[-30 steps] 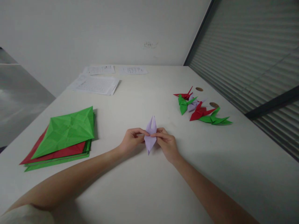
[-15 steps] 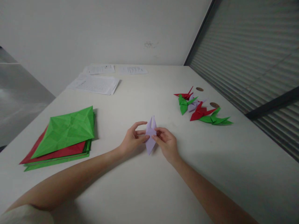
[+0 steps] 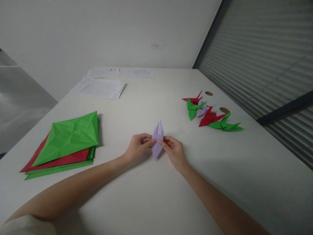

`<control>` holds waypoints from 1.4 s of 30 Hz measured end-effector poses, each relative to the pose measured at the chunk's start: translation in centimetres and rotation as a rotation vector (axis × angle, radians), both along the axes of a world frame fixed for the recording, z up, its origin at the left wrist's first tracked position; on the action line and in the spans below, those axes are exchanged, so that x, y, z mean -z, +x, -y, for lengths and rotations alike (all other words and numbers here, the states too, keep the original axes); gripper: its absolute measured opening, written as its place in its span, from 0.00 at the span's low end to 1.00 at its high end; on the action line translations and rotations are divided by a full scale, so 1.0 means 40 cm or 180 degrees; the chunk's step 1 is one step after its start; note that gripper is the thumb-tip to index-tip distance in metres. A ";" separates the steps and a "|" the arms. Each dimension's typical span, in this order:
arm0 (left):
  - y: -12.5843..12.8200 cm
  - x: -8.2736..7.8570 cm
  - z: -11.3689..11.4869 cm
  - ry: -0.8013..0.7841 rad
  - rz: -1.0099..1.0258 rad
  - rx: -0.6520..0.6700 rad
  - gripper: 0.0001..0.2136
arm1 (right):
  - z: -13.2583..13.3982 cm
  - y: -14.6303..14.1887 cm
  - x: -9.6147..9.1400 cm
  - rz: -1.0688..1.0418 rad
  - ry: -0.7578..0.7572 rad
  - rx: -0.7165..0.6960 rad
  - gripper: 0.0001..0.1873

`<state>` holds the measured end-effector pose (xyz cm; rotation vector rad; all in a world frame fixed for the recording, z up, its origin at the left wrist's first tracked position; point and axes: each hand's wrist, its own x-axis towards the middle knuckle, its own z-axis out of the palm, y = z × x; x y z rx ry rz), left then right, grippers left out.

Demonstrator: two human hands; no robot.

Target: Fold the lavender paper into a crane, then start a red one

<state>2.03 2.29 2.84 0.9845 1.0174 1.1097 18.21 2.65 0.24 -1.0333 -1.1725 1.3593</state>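
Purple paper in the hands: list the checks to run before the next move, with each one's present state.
1. Left hand grips the purple paper: ok, thumb on the facing side.
2. Right hand grips the opposite edge: ok.
3. Its two far points stand separate: ok, a gap shows.
4. Creases sharp: cannot tell, too small.
5. Folded paper birds apart from both hands: ok, off to the right.
6. Green and red paper stack apart from both hands: ok.

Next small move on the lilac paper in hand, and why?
Probably press both thumbs down near its middle: left hand and right hand already pinch the lilac paper from opposite sides there, thumbs on top, its two narrow points facing away.
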 end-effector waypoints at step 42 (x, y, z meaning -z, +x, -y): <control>0.000 0.014 0.001 0.0045 0.0081 0.0426 0.19 | 0.001 -0.001 -0.008 0.0185 0.0085 0.0168 0.20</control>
